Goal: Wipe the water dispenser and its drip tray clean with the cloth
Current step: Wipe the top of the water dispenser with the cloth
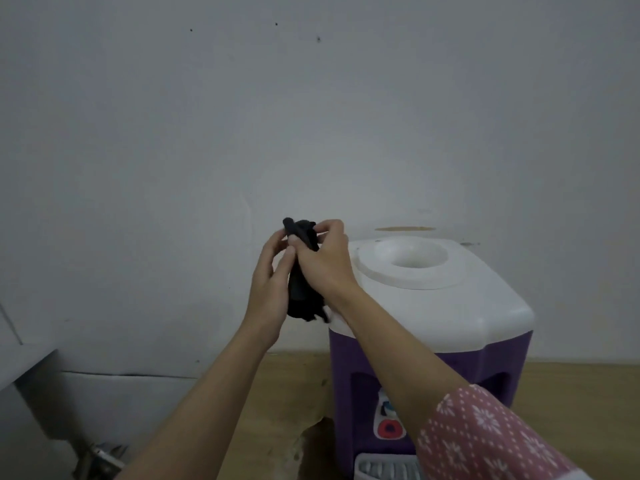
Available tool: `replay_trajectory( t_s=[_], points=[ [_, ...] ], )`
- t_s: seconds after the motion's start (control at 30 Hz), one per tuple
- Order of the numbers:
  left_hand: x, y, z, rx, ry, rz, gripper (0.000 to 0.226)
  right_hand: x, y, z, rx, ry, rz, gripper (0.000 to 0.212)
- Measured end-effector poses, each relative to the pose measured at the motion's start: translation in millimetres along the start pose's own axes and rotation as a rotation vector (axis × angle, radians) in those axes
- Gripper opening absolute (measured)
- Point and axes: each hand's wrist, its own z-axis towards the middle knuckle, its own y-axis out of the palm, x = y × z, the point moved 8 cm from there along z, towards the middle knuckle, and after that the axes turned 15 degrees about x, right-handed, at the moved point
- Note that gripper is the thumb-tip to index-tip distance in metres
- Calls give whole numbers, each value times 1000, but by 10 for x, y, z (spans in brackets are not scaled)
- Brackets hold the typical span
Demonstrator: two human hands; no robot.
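Right forearm, in a pink patterned sleeve [485,441], crosses the lower frame closest to the lens, partly masking the dispenser front. Behind stands a plain grey wall [311,116]. On the wooden counter [581,410] sits the water dispenser [433,306], purple body under a white top with an open bottle well; its grey slotted drip tray [384,469] shows at the bottom edge, below the taps. Both hands are raised just left of the dispenser's top. Left hand [268,289] has its fingers curled onto the dark cloth [303,292]; right hand [325,258] pinches the cloth's upper end, fingers closed on it. Cloth is bunched and not evidently touching the dispenser.

Assessment: cloth is being gathered or folded before wiping. Recommended: form a flat pad with a clean face outward, wipe the white top first, then the sides and taps, and finish at the drip tray slots.
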Motion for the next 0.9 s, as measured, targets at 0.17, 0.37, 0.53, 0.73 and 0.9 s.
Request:
replay_trajectory(
  t_s=[0.17, 0.37, 0.53, 0.73, 0.9],
  points=[
    [128, -34, 193, -17, 154, 124, 46, -97, 56, 106, -212, 109, 187, 22],
    [32, 178, 489, -119, 244, 278, 45, -164, -532, 688, -145, -169, -265, 42],
    [-50, 638, 715, -248, 318, 340, 51, 74, -906, 1158, -114, -203, -543, 53],
    [-301, 1406, 1052, -439, 463, 526, 54, 390, -1087, 1631, -162, -232, -792, 49],
    [-642, 1878, 1033, -741, 429, 614, 57, 577, -996, 1756, -213, -185, -815, 54]
  ],
)
